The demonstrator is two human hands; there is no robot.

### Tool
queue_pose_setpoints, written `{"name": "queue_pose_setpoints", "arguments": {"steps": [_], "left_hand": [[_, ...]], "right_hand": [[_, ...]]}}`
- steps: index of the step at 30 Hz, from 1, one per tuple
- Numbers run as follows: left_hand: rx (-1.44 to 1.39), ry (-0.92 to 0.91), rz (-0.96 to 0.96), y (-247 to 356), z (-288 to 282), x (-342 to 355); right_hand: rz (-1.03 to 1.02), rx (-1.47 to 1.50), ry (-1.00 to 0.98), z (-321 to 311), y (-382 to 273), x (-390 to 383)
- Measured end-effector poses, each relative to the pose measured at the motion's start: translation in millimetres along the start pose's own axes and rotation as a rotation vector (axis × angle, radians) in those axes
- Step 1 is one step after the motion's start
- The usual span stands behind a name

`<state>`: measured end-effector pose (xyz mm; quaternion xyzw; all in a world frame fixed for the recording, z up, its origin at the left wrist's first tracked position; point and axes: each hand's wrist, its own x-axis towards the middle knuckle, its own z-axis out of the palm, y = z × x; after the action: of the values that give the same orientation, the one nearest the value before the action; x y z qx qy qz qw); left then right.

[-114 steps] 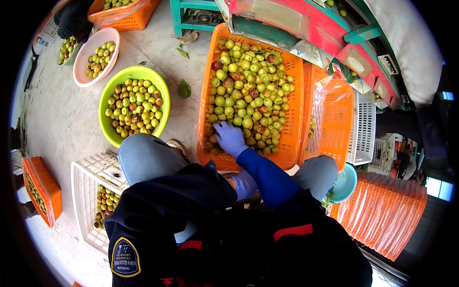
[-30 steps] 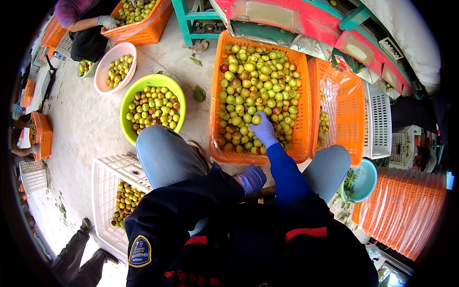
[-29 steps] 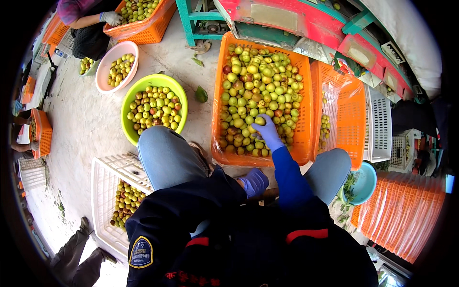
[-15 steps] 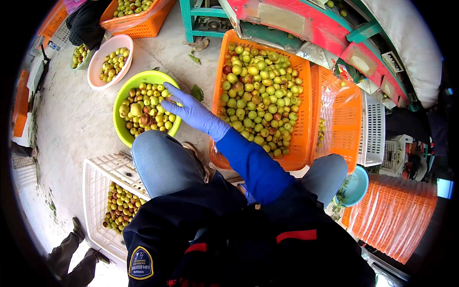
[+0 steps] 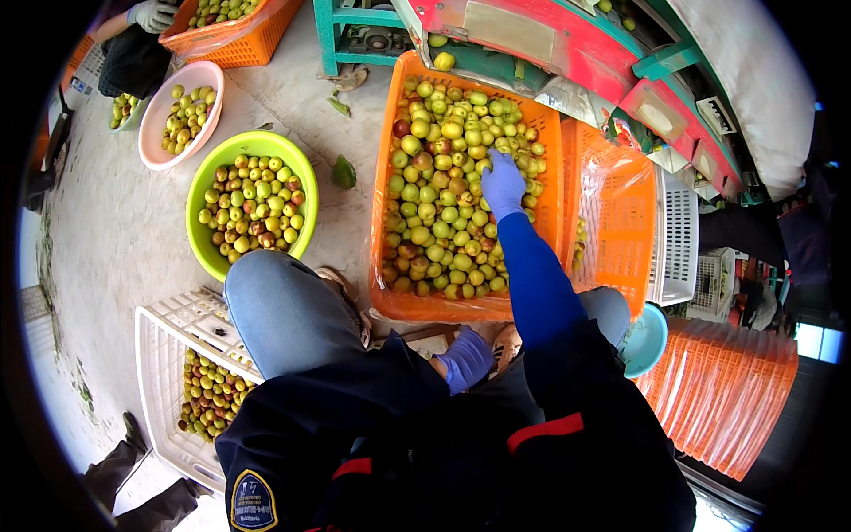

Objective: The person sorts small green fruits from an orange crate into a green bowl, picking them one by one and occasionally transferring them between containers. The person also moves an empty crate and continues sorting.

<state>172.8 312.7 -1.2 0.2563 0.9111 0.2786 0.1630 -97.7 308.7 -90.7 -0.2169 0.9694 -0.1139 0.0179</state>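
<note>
My right hand (image 5: 503, 186), in a purple glove, reaches into the orange crate (image 5: 379, 257) on the right. Its fingers bend down onto the green and brownish jujubes (image 5: 443, 213) that fill the crate, closed on one; the fingertips are partly hidden. Low between my knees is my left hand (image 5: 465, 359), gloved alike, with its fingers turned away from view. A lime-green bowl (image 5: 310, 206) of jujubes rests on the floor by my left knee, apart from both hands.
Beyond the crate stands a red and green machine (image 5: 523, 31), with a jujube (image 5: 444, 61) at its edge. Orange crates (image 5: 727, 390) are stacked at right. A pink bowl (image 5: 146, 142) lies far left, near another person's gloved hand (image 5: 153, 14). A white crate (image 5: 152, 381) holds jujubes.
My right hand has moved from over the lime-green bowl, where its fingers were spread, into the orange crate. My left hand now shows more fully. Jujubes have appeared at the machine's edge.
</note>
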Motion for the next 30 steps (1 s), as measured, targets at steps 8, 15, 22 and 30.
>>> {"name": "queue_pose_setpoints", "arguments": {"steps": [8,15,22,30], "left_hand": [[-0.112,0.153,-0.038,-1.0,-34.2,-2.6],[-0.274,-0.333,-0.173,-4.9,-49.2,15.3],[-0.935,0.159,-0.096,-20.7,36.5,10.3],[-0.668,0.165,-0.123,-22.6,42.2,9.1]], "right_hand": [[0.052,-0.244,-0.146,12.0,-15.8,-1.9],[0.173,0.921,-0.017,-34.2,-37.2,-66.9],[-0.085,1.153,0.083,-93.2,-114.5,-95.2],[-0.248,1.226,0.036,-139.1,-200.2,-116.9]]}}
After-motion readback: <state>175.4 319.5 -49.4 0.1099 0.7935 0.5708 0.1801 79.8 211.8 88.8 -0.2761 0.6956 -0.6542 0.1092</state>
